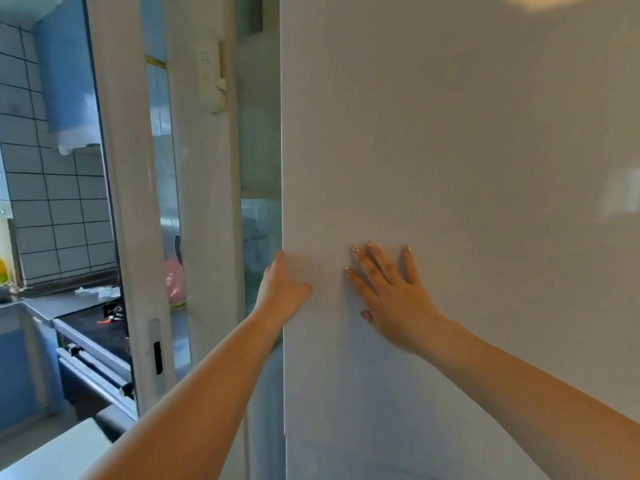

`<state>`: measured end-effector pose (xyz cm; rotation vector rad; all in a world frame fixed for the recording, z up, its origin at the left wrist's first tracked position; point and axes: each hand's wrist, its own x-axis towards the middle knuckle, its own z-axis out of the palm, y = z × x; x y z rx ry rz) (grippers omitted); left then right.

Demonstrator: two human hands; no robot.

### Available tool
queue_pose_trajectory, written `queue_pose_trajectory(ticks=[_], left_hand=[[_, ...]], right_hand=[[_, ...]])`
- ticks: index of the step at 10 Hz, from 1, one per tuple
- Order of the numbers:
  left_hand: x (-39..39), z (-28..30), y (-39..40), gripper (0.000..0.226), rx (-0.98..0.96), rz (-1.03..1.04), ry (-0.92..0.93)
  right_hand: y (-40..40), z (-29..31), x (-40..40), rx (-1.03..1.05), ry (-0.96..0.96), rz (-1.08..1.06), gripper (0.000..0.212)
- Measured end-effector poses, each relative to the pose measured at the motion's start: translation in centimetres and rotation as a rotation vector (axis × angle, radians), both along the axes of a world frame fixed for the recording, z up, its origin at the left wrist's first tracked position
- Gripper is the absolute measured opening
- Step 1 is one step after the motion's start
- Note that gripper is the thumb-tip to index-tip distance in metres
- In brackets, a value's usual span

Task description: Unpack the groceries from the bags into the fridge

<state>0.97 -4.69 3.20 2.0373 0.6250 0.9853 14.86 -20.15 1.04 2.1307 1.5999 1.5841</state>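
Fridge door, seen from the head camera: the white panel fills the right of the view, and both my hands are on it. My right hand lies flat against the door face, fingers straight and spread, holding nothing. My left hand sits at the door's left edge, thumb on the front; its fingers pass behind the edge and are hidden, so I judge it to be gripping the edge but cannot tell for certain. Through the gap left of the door, part of the fridge interior shows pale shelves, though too dimly to name contents. No grocery bags are in view, so where the groceries are cannot be told from here. A white door frame stands just beside the fridge, with a tiled kitchen wall and a counter beyond it. Risks, as I judge them: the hidden fingers could be pinched if the flat hand pushes the door shut; a door swung wide could strike the nearby frame; a smooth panel offers the flat palm little purchase.
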Motion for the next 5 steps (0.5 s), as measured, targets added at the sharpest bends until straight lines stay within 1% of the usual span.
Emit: queue_pose_trajectory(ticks=[1, 2, 3, 4, 5], left_hand=[[0.7, -0.2, 1.2, 0.05, 0.002, -0.053, 0.008], [0.7, -1.0, 2.3, 0.053, 0.023, -0.131, 0.014], [0.8, -1.3, 3.3, 0.054, 0.044, -0.207, 0.005], [0.3, -1.8, 3.3, 0.059, 0.166, -0.227, -0.039], [-1.4, -2.3, 2.7, 0.078, 0.431, -0.187, -0.05]], right_hand=[[0.7, -0.2, 0.3, 0.009, 0.01, -0.084, 0.09], [0.8, -0.5, -0.3, 0.015, -0.027, -0.162, 0.094], [0.7, -0.2, -1.6, -0.007, 0.007, -0.242, 0.098], [0.5, 0.5, -3.4, -0.009, 0.065, -0.289, 0.089], [0.1, 1.1, -4.7, 0.161, 0.176, -0.269, 0.07]])
